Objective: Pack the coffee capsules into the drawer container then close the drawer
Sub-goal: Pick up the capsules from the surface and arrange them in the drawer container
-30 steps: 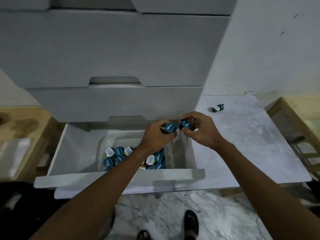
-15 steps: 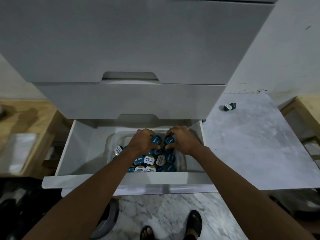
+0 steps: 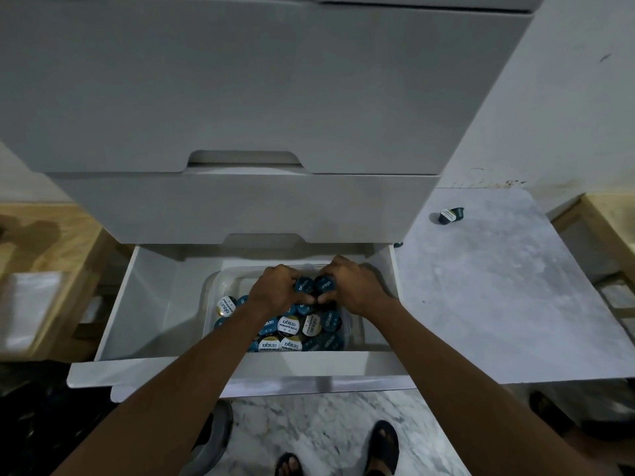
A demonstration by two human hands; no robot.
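Note:
The bottom drawer point(image 3: 151, 304) of a white cabinet stands pulled open. Inside it sits a clear plastic container point(image 3: 214, 286) holding several blue and white coffee capsules point(image 3: 288, 326). My left hand point(image 3: 275, 290) is shut on a blue capsule point(image 3: 304, 285) over the back of the container. My right hand point(image 3: 350, 286) grips another blue capsule point(image 3: 324, 284) right beside it, the two hands almost touching. One loose capsule point(image 3: 450, 215) lies on its side on the marble top at the right.
A low grey marble top point(image 3: 498, 286) adjoins the drawer on the right. Two shut drawers point(image 3: 240, 97) overhang above. Wooden furniture point(image 3: 44, 255) stands at the left and far right. My sandalled feet point(image 3: 385, 448) are on the marble floor below the drawer front point(image 3: 144, 372).
Both hands, each with a capsule, have come down from above the drawer's right edge into the container. The view has shifted closer and leftward.

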